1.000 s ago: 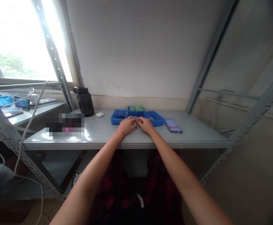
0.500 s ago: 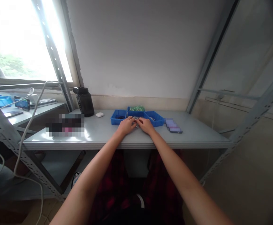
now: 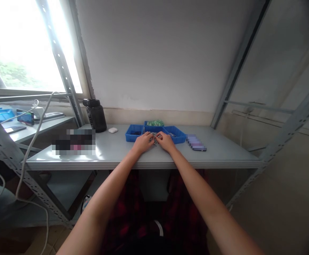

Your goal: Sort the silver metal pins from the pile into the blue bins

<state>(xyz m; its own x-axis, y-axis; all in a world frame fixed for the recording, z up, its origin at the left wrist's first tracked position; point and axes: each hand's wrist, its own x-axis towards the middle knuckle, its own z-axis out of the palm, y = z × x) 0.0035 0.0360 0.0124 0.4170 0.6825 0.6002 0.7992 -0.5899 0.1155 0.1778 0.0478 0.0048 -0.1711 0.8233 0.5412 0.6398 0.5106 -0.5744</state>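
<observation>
Grey table (image 3: pixel 229 148), bright window (image 3: pixel 24 46) — left hand (image 3: pixel 143 142), right hand (image 3: pixel 166 141) at metal pieces (image 3: pixel 155 143); whether fingers (image 3: pixel 148 135) grip — unclear.

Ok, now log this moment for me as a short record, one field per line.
Left hand: fingertips at a cluster of small shiny pieces; exact grip unclear
Right hand: close beside the left, fingertips at the same cluster
Bins: left blue bin with dark pieces; right blue bin beyond the right hand; green pieces at the back
Table: black bottle and white case at left, phone at right
Unclear: pixelated patch at far left
</observation>
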